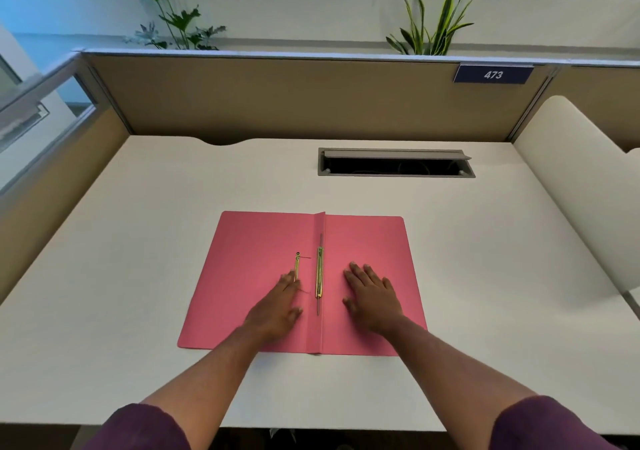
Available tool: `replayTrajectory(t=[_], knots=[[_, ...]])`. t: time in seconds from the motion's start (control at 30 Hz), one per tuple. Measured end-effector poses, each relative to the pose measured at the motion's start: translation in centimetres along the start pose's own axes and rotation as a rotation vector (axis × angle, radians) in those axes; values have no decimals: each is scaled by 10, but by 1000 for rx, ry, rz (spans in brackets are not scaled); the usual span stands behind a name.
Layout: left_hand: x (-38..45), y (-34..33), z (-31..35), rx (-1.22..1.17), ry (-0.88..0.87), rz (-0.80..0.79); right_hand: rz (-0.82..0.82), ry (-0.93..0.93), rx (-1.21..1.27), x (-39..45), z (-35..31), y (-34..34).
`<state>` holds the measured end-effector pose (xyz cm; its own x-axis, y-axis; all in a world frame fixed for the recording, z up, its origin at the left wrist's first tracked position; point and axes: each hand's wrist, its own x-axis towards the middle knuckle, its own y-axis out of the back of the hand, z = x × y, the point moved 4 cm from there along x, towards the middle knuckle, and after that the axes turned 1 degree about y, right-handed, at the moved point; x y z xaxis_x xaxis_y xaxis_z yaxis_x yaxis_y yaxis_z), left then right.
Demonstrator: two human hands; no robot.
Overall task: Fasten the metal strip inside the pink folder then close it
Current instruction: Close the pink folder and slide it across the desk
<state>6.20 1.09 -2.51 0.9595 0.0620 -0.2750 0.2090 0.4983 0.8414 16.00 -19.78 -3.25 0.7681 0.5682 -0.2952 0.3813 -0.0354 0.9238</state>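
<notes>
The pink folder [367,241] lies open and flat on the white desk. Along its centre fold runs a gold fastener bar [319,273] with thin metal prongs poking out at both ends. A loose gold metal strip [297,264] lies on the left flap, just left of the fold. My left hand [277,307] rests on the left flap, fingertips touching the strip's near end. Flat on the right flap is my right hand [372,297], fingers spread, holding nothing.
The white desk [138,276] is walled by tan cubicle partitions [277,103]. A grey cable slot [396,162] with its lid raised sits at the back. A number plate [493,74] hangs on the partition. Plants stand behind it.
</notes>
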Motion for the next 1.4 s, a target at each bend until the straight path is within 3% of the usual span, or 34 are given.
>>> replayTrajectory(t=[0.17, 0.3, 0.57, 0.7, 0.87, 1.2, 1.4], knots=[[-27, 14, -45, -67, 234, 153, 58, 10, 58, -5, 7, 6], [-48, 27, -84, -67, 478, 277, 259, -167, 173, -26, 20, 11], [-70, 39, -107, -14, 748, 333, 386, -476, 286, -64, 67, 3], [-77, 42, -104, -19, 789, 342, 394, -496, 300, -69, 81, 2], [-84, 49, -106, -78, 770, 347, 371, -486, 495, -64, 88, 1], [-96, 85, -129, -832, 887, 637, 389, -508, 676, -65, 100, -2], [-102, 116, -108, -1494, 560, 328, 394, -481, 723, -70, 99, 1]])
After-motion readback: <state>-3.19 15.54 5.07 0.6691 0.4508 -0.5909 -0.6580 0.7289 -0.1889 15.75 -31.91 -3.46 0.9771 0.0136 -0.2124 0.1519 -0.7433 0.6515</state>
